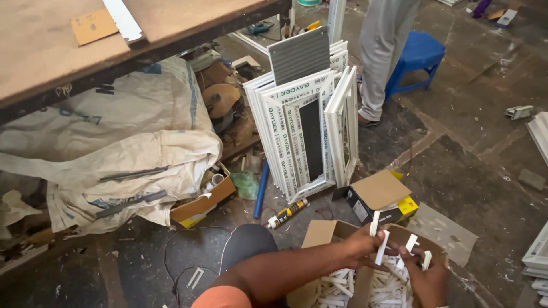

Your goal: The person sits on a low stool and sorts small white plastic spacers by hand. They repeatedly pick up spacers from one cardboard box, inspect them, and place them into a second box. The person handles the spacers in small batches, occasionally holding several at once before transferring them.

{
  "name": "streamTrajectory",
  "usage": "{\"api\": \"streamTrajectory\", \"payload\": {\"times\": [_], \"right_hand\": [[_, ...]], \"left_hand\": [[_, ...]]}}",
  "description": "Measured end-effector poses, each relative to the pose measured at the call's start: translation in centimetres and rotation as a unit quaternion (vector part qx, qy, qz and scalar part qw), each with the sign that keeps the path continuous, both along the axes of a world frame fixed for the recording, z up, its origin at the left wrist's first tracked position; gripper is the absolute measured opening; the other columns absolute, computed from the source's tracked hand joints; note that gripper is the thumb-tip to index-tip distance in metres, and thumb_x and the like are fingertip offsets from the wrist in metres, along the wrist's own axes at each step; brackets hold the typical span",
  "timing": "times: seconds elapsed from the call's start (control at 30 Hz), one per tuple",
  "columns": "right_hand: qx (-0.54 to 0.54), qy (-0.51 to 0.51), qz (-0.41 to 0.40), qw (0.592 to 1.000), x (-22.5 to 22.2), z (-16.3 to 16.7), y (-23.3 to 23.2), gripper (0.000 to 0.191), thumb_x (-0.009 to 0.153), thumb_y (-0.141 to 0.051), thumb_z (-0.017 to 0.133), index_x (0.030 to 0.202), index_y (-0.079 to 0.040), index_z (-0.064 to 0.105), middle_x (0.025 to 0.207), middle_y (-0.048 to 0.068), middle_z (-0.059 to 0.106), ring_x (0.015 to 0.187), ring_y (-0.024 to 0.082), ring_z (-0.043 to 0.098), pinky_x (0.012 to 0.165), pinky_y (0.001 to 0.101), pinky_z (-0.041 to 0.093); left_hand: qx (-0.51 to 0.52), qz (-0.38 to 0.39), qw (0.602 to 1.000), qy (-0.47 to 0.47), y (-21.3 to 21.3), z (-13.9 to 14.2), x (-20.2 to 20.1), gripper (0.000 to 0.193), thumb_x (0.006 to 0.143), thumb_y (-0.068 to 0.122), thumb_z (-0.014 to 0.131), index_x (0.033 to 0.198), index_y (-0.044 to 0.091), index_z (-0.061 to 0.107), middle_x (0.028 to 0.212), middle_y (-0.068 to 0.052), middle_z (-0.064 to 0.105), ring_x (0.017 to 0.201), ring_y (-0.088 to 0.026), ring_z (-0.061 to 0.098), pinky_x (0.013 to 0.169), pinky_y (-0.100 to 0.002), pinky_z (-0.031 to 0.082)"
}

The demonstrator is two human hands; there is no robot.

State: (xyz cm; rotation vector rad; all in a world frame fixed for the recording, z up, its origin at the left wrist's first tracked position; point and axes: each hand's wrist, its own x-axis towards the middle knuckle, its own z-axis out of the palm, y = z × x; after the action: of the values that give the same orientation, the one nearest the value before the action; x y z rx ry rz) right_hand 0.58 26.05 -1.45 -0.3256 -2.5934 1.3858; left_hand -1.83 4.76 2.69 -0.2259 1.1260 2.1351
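White clips (381,246) in both hands (365,244), w/ cardboard box (322,232) rim close below.

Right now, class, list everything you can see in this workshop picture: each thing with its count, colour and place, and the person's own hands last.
Open box: one, brown cardboard, bottom centre, full of white pieces.
White pieces: many, white, short plastic strips inside the box.
Window frames: several, white, stacked upright at centre.
Small box: one, black and yellow with a brown flap, right of the frames.
Tube: one, yellow and black, lying on the floor.
Sacks: a heap, off-white, under the table.
Table: one, brown, top left.
Stool: one, blue, top right.
Other person: one, grey trousers, beside the stool.
Left hand: holds white strips over the box.
Right hand: holds white strips over the box.
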Motion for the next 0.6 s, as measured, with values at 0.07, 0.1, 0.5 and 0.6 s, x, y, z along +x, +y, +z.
{"api": "streamTrajectory", "payload": {"times": [0.07, 0.1, 0.5, 0.6], "right_hand": [[-0.059, 0.015, 0.029, 0.998, 0.1, -0.3, -0.3, 0.038, 0.089, -0.024, 0.083, 0.114, 0.002, 0.076, 0.085, 0.011, 0.076, 0.079, 0.016, 0.067, 0.073, 0.0334, 0.054], [-0.088, 0.023, 0.044, 0.995, 0.1, -0.3, -0.5, 0.039, 0.088, -0.023, 0.082, 0.116, 0.002, 0.074, 0.089, 0.011, 0.077, 0.082, 0.015, 0.069, 0.074, 0.0322, 0.055], [-0.087, 0.019, 0.081, 0.993, 0.9, 0.1, -2.3, 0.037, 0.084, -0.021, 0.083, 0.113, 0.001, 0.076, 0.091, 0.009, 0.079, 0.084, 0.010, 0.068, 0.076, 0.0272, 0.054], [-0.001, -0.013, 0.040, 0.999, 1.3, 0.5, -2.5, 0.035, 0.086, -0.024, 0.085, 0.112, -0.001, 0.078, 0.088, 0.011, 0.078, 0.078, 0.014, 0.065, 0.074, 0.0296, 0.053]], "left_hand": [[0.023, -0.016, 0.999, 0.031, 0.0, -0.1, 0.0, 0.034, 0.112, 0.036, 0.042, 0.143, 0.022, 0.042, 0.134, -0.007, 0.062, 0.123, -0.027, 0.062, 0.092, -0.063, 0.053], [0.034, -0.023, 0.998, 0.047, -0.1, -0.3, -0.1, 0.035, 0.112, 0.037, 0.040, 0.143, 0.022, 0.043, 0.137, -0.007, 0.062, 0.123, -0.027, 0.061, 0.090, -0.062, 0.053], [0.044, 0.036, 0.992, 0.112, 0.4, -2.1, 0.0, 0.039, 0.106, 0.014, 0.058, 0.144, 0.011, 0.051, 0.125, -0.007, 0.062, 0.108, -0.028, 0.064, 0.087, -0.058, 0.055], [-0.063, 0.041, 0.993, 0.093, 1.0, -2.7, 0.0, 0.040, 0.104, 0.016, 0.058, 0.143, 0.016, 0.052, 0.123, -0.002, 0.062, 0.109, -0.022, 0.060, 0.087, -0.050, 0.051]]}}
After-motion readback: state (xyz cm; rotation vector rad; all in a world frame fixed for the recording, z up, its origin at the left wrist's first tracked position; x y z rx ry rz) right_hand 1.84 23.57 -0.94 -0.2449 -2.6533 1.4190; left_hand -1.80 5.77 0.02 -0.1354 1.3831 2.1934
